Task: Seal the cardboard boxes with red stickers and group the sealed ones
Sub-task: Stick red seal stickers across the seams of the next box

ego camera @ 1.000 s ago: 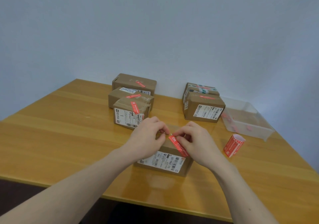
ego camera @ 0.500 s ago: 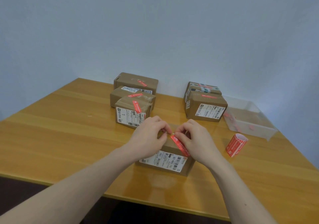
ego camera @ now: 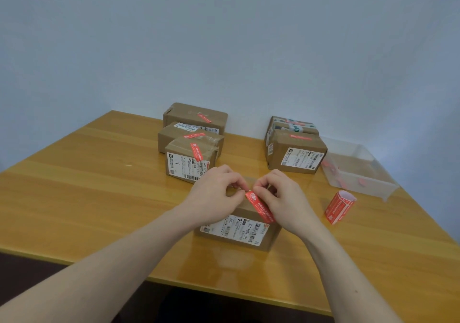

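Red sticker [ego camera: 258, 205] lies slantwise across the top of the nearest cardboard box [ego camera: 239, 230] on the wooden worktop [ego camera: 87, 198]. Left hand [ego camera: 214, 193] and right hand [ego camera: 281, 198] both pinch the sticker's far end, each grip clamped on it. Three stickered boxes [ego camera: 191, 143] cluster behind, two more [ego camera: 293, 148] to the right, near a sticker roll [ego camera: 339, 206] and clear tray [ego camera: 361, 170].

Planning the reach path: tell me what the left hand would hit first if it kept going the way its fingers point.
The left hand points right, toward the right hand; its fingertips would likely meet the red sticker pinched between both hands, then the right hand's fingers.
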